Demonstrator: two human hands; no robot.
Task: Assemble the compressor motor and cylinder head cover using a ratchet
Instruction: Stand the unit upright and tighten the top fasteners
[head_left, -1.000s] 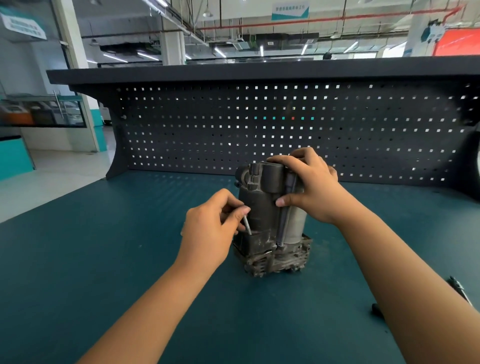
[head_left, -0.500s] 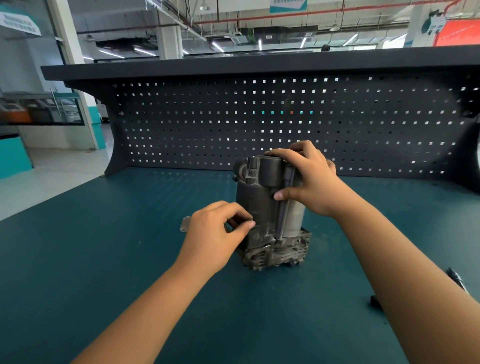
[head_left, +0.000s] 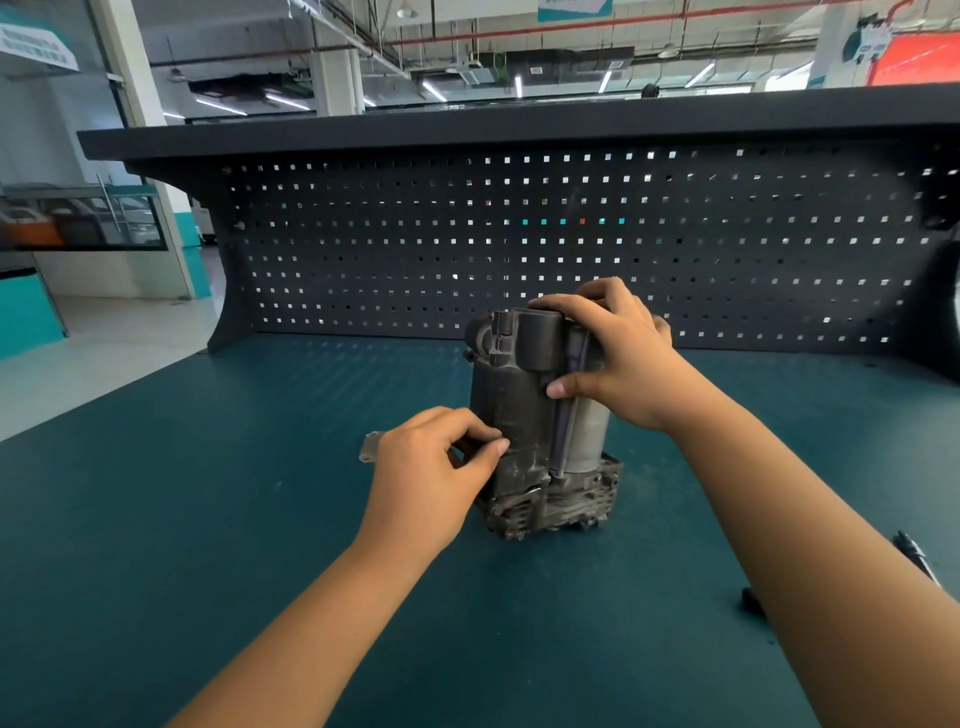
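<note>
A dark grey compressor (head_left: 540, 426) is seen standing upright on its ribbed metal base near the middle of the teal table (head_left: 208, 519), in front of a black perforated back panel (head_left: 519, 249). Its upper end is gripped by the right hand (head_left: 618, 358): the fingers are curled over the top and far side, and the thumb is pressed against the near face beside a thin vertical rod. The left hand (head_left: 431, 473) is held against the lower left side of the compressor with its fingers curled and the tips of thumb and forefinger brought close together at the housing; whether anything is pinched between them cannot be told, since the spot is hidden by the fingers. A small light metal plate (head_left: 371, 447) is partly seen lying flat on the table just behind the left hand. A dark tool (head_left: 917, 558) is partly seen at the right edge of the table, beyond the right forearm, well apart from the compressor.
</note>
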